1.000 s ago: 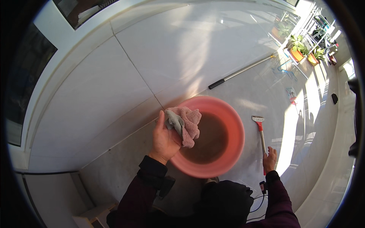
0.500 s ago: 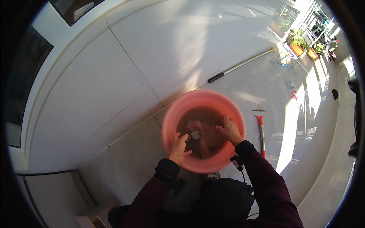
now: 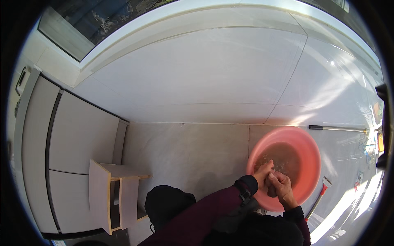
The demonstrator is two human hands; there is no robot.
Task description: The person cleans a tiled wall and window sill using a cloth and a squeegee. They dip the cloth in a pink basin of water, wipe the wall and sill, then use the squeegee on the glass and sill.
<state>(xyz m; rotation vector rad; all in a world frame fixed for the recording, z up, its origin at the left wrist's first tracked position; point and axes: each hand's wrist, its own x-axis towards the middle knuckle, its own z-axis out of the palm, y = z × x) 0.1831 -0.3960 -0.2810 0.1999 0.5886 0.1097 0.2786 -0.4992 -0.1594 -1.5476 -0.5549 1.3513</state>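
A round pink plastic basin [image 3: 312, 164] stands on the floor, with murky brown water [image 3: 283, 153] in it and splashes on the surface. My two hands meet over its near-left rim. My left hand [image 3: 262, 174] is closed, fingers pointing out over the water. Against it presses my right hand [image 3: 282, 185], fingers curled round. Between them a small, dark, bunched wet cloth [image 3: 271, 191] shows in part; the hands hide the rest. The grip of each hand on it is only partly visible.
A small wooden stool [image 3: 129, 201] stands at left, by grey cabinet panels [image 3: 80, 131]. A red-handled scraper [image 3: 318, 201] lies right of the basin. A pole with a black grip [image 3: 336, 128] lies along the white wall [image 3: 197, 69]. Sunlight falls at far right.
The view has swung left, so the basin sits farther right. My hands were apart and open over the water, where cloth lay; now they are closed together near the rim.
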